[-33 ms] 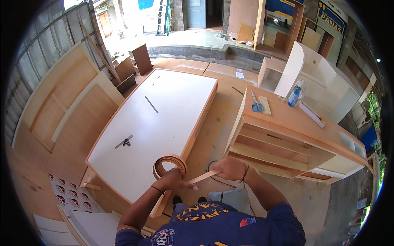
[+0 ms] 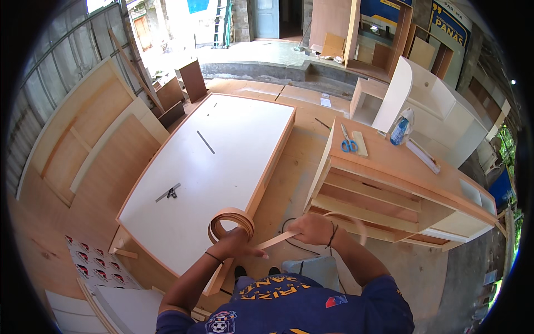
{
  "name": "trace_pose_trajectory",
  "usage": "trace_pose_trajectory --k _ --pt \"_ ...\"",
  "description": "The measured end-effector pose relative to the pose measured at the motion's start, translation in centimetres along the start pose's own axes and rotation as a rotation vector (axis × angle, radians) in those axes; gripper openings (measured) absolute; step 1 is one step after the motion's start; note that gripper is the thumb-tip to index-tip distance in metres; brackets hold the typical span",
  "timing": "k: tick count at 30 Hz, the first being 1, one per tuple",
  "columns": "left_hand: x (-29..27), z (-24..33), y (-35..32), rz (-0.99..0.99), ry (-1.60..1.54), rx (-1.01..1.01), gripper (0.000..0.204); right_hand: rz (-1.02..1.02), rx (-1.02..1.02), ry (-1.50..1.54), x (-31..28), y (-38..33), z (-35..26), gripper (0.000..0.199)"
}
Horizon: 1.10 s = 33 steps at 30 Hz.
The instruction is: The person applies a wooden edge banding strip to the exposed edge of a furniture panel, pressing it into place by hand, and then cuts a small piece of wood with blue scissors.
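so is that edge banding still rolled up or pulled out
Partly both: the edge banding is mostly coiled at the left hand, one strip drawn to the right hand.

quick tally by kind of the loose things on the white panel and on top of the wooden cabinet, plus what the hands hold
Coil of edge banding, held by the left hand with its strip pulled to the right hand: 1
Square on the white panel: 1
Thin strip on the panel: 1
Scissors on the cabinet: 1
Bottle: 1
Total: 5

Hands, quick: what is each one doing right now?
Left hand: closed on the coil of wood edge banding.
Right hand: closed on the loose strip pulled from that coil.
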<state>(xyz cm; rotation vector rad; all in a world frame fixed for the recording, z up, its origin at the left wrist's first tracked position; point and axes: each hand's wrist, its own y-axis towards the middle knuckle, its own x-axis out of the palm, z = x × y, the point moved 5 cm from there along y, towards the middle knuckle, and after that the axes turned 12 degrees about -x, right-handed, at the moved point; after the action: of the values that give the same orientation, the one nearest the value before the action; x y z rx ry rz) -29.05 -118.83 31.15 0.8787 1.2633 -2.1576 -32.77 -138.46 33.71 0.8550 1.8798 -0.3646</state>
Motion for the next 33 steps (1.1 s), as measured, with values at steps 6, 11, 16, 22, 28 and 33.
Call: trace_pose_trajectory --k 6,11,16,22,28,33 --pt "-1.3 -2.5 2.1 0.446 -0.890 0.168 0.039 -0.071 0.107 -0.073 0.7 -0.4 -0.5 0.017" --pt "-4.9 -4.0 2.4 0.478 -1.457 0.060 0.034 -0.026 0.158 -0.098 2.0 -2.5 1.1 0.019" --pt "-3.3 -1.8 2.3 0.492 -0.286 -0.124 0.062 0.007 0.152 -0.122 0.5 -2.6 -1.4 0.021" --pt "2.8 0.9 0.5 -0.198 -0.459 -0.009 0.065 -0.037 0.098 -0.132 -1.7 -2.0 -0.9 0.024" --pt "3.7 2.2 -3.5 -0.907 -0.757 0.288 0.049 0.181 -0.100 0.104 -3.3 -0.5 0.2 0.035" --pt "-1.0 6.0 -5.8 -0.857 -1.409 0.738 0.045 0.602 0.003 0.861 5.7 1.6 2.9 0.039"
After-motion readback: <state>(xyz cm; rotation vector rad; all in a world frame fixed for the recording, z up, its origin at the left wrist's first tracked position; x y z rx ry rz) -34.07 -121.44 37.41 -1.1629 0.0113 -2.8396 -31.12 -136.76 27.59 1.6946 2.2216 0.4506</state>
